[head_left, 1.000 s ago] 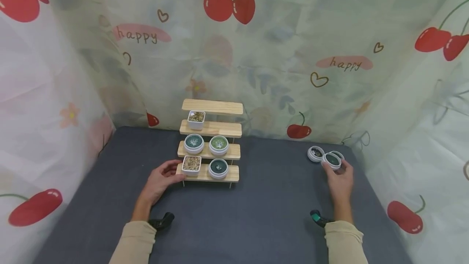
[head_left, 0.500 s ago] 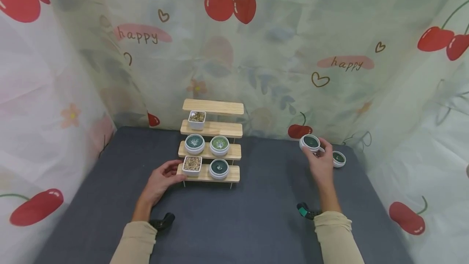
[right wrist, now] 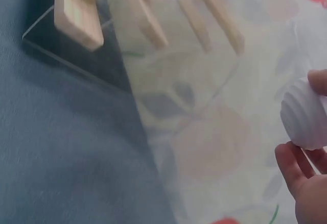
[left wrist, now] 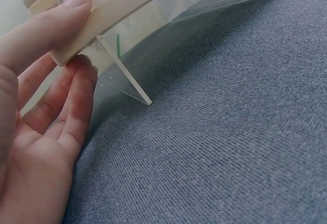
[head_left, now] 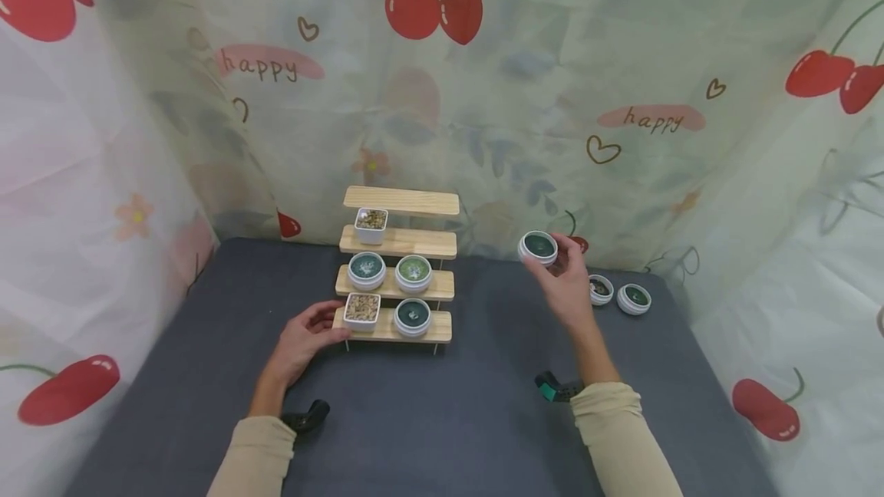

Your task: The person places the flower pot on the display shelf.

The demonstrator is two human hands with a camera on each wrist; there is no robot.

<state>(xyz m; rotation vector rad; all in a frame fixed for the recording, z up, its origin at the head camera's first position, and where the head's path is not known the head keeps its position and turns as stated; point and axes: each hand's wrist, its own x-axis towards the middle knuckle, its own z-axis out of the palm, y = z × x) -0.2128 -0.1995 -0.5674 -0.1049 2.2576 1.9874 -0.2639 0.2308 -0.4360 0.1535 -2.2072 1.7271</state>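
My left hand (head_left: 304, 340) pinches the left end of the lowest step of a tiered wooden display stand (head_left: 435, 326). In the left wrist view the thumb lies on top of the wooden board (left wrist: 117, 12), with fingertips at its underside. Raised to the right of the stand, my right hand (head_left: 569, 282) holds a small white round pot (head_left: 539, 249) with a dark green filling. Its ribbed side (right wrist: 304, 114) shows in the right wrist view. On the steps stand a square pot of pale chips (head_left: 362, 311), a dark green pot (head_left: 412, 317), a teal pot (head_left: 366, 271), a light green pot (head_left: 413, 273) and a square pot of mixed bits (head_left: 371, 225).
Two more white round pots, one with dark bits (head_left: 600, 290) and one dark green (head_left: 634, 299), stand at the table's back right. A dark grey cloth (head_left: 483, 420) covers the table. Behind it hangs a cherry-print curtain (head_left: 497, 113); the stand has clear legs (left wrist: 127, 73).
My right hand has lifted the dark green round pot away from the back right group and carried it left toward the stand. The left hand stays on the lowest step.
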